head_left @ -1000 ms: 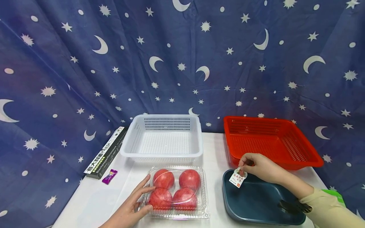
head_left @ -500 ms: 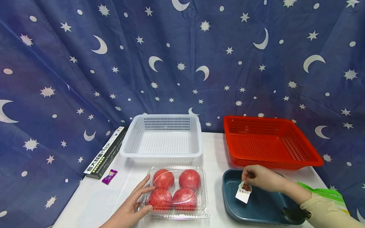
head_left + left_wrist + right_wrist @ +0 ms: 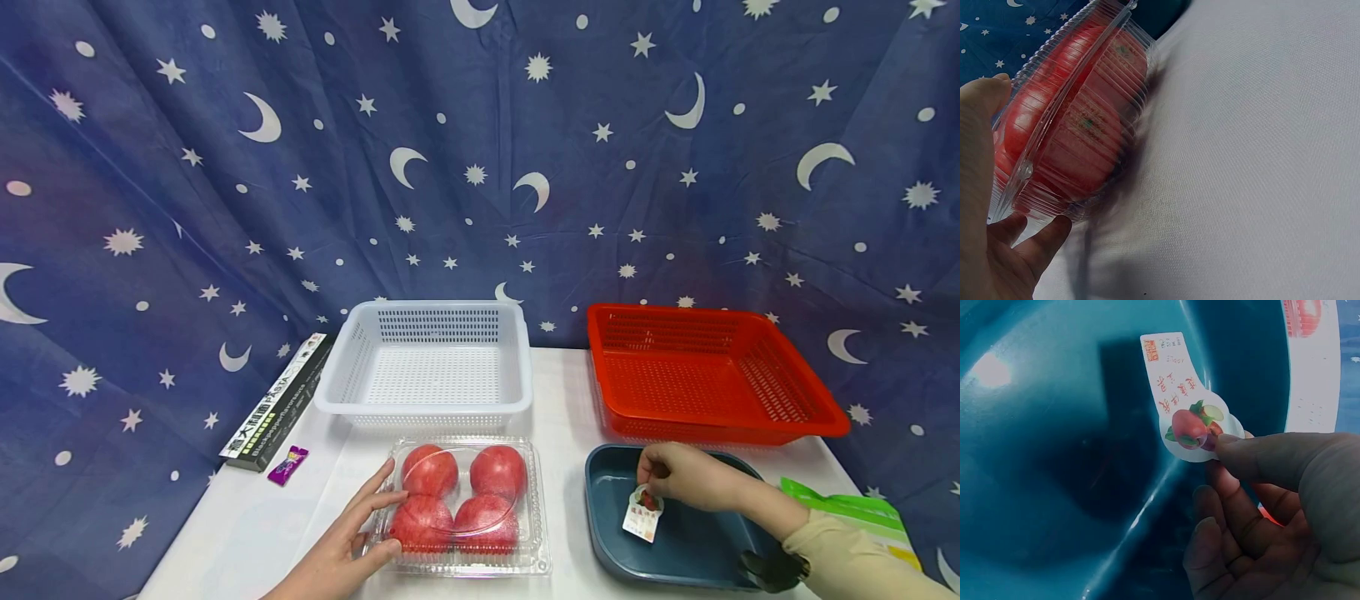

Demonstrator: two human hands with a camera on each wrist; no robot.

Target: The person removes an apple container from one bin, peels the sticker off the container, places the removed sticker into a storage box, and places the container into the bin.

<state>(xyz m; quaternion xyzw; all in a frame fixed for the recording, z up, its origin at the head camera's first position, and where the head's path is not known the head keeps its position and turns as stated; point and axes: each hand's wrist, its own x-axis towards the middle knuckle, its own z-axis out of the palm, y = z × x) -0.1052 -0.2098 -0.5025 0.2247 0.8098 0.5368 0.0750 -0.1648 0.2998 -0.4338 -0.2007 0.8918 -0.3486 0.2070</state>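
A clear plastic clamshell box (image 3: 465,505) with several red tomatoes (image 3: 430,472) lies at the table's front middle. My left hand (image 3: 352,542) holds its left side, thumb on the lid and fingers under the rim; the left wrist view shows the box (image 3: 1079,119) against my thumb (image 3: 982,125). My right hand (image 3: 678,477) pinches a white label sticker (image 3: 642,513) with a fruit picture and holds it over the dark teal tray (image 3: 607,542). In the right wrist view the sticker (image 3: 1182,400) hangs from my fingertips (image 3: 1241,453) above the tray floor (image 3: 1041,487).
A white perforated basket (image 3: 432,363) stands behind the box and a red basket (image 3: 705,375) behind the tray. A black carton (image 3: 281,400) and a purple sachet (image 3: 288,464) lie at the left. A green bag (image 3: 855,508) sits at the right edge.
My right hand has carried the sticker from the tray's far edge down and toward me, lower over the tray. The left hand and the box have stayed still.
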